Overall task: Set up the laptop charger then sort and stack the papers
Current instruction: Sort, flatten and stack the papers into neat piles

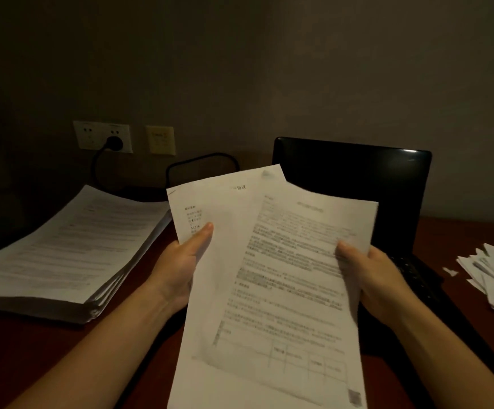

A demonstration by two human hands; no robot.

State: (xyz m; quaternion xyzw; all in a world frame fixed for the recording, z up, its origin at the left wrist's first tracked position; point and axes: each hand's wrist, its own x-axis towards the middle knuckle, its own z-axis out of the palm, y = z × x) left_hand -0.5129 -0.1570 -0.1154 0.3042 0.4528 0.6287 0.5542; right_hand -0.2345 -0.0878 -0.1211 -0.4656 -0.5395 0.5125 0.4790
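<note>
Left grip (pixel 178 261) pinches the back sheet (pixel 225 208), right grip (pixel 378 278) pinches the front sheet (pixel 293 276), both up before the laptop (pixel 352 178). A stack (pixel 71 246) lies left on the counter (pixel 18 349). The plug (pixel 114 142) is in the wall.

sheets (pixel 272 290): matt white paper | laptop lid (pixel 352 184): glossy black, probably plastic | table (pixel 27 349): smooth reddish wood

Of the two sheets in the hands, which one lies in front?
The right sheet, held by the right hand: its edge covers part of the left sheet in the left hand.
</note>
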